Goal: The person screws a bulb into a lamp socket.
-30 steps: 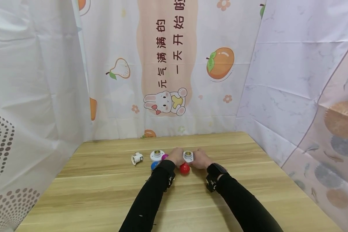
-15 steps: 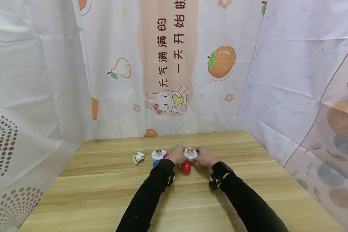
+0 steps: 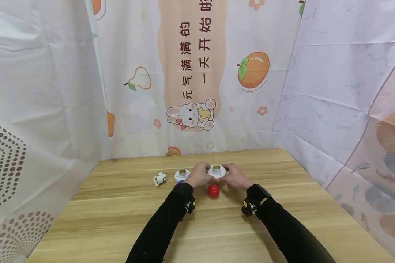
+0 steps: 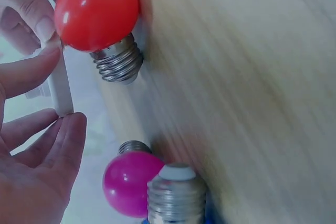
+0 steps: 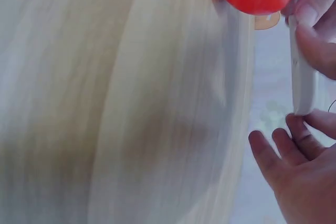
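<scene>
Both hands hold a round white lamp holder with a brass-lined socket facing up. My left hand pinches its left edge between thumb and fingers. At the opposite edge, my right hand grips it with thumb and fingertips. The wrist views show the holder's plate edge-on, raised over the table. Just in front of it lies a red bulb, its metal screw base visible in the left wrist view. Near the left hand are a magenta bulb and the screw base of a blue bulb.
A second round white lamp holder sits on the wooden table, left of the left hand. Further left lies a small white angled socket. A printed curtain hangs behind the table.
The lamp holder has risen slightly and turned in the hands, from an angular outline to a rounder one. The hands have lifted with it; the red bulb stays on the table.
</scene>
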The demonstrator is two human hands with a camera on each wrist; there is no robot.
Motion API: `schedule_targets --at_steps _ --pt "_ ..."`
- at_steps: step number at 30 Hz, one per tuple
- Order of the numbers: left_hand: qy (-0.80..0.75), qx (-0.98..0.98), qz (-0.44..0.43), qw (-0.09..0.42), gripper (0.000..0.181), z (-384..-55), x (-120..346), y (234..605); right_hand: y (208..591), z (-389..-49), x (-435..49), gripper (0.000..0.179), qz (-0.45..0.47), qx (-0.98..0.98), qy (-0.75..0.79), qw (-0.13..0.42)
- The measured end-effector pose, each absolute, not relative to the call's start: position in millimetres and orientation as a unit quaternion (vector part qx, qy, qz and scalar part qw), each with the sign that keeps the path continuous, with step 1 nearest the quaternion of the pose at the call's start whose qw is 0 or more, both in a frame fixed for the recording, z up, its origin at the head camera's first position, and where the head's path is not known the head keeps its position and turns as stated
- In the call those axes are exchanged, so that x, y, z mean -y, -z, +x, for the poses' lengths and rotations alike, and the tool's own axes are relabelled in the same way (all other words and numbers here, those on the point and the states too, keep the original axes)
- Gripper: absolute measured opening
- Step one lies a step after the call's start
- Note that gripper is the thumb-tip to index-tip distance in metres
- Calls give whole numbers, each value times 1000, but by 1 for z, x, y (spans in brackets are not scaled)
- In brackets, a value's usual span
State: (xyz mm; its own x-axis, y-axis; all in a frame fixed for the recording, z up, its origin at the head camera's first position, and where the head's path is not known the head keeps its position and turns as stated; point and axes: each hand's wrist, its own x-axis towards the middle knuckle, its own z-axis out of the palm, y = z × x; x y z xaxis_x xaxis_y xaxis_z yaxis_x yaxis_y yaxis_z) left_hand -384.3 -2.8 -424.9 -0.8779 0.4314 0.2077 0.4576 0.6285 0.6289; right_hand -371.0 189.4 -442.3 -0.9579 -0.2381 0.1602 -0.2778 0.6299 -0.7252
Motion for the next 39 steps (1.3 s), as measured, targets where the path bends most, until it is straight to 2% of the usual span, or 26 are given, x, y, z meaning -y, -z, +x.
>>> schedule_targets --at_steps 6,16,23,39 --pt "368 895 -253 9 22 -377 13 418 442 -371 -191 59 194 884 -424 34" --pt "368 895 -252 11 42 -361 35 411 432 -363 -179 50 237 863 -445 31" --pt "374 891 -256 31 46 -349 47 411 430 -352 -172 61 219 862 -457 30" --pt "428 857 -278 65 53 -319 70 409 421 -328 -161 60 262 831 -490 -2"
